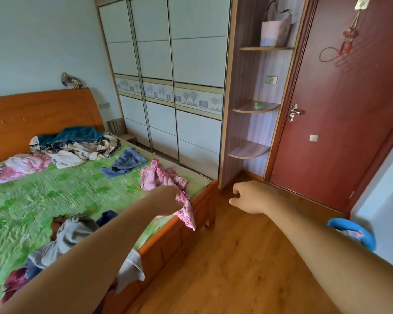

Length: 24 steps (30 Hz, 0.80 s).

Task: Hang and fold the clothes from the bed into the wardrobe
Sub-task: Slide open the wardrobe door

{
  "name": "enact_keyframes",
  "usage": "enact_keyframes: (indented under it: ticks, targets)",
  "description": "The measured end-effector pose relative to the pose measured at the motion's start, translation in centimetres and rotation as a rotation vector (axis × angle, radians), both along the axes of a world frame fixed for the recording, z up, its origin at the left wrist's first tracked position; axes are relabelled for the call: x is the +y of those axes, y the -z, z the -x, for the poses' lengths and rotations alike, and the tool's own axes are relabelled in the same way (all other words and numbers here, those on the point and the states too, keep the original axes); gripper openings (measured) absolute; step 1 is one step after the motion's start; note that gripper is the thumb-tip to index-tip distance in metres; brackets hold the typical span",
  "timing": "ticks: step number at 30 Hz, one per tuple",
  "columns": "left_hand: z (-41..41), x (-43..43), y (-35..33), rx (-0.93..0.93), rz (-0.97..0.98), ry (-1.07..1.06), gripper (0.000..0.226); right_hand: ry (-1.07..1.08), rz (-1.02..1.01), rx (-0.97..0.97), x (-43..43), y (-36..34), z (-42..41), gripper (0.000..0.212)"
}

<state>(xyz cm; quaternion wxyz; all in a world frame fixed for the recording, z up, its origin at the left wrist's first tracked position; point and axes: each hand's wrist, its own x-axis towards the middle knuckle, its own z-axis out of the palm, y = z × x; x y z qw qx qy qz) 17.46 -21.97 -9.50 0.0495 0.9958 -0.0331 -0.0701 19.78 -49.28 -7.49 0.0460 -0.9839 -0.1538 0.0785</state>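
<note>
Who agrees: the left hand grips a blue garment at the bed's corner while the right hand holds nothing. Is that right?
Not quite: in the head view the left hand grips a pink garment, not blue; the right hand holds nothing.

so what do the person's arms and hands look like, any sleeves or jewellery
Both arms are bare as far as the view reaches: no sleeves. The left hand and right hand wear no gloves; no watch or bracelet shows.

crumpled pink floral fabric garment (162, 177) bunched at corner of green-sheeted wooden bed (55, 196), one end hanging over its edge; white sliding-door wardrobe (191, 62) closed.
</note>
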Motion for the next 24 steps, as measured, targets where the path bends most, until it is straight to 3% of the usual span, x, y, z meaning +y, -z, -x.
enact_keyframes:
  ticks: [8, 18, 24]
  targets:
    - [-9.7, -2.6, 3.5, 0.07, -0.005, 0.051, 0.047, 0.059, 0.042, 0.045, -2.4, 3.8, -8.1, 0.046]
    - [-28.3, -3.7, 6.9, 0.127, 0.08, 0.127, 0.048, 0.188, 0.042, 0.103, -3.3, 6.4, -24.0, 0.044]
    - [-38.2, -4.5, 7.2, 0.155, 0.03, 0.184, 0.048, 0.214, 0.036, 0.104, -3.9, 7.4, -32.4, 0.043]
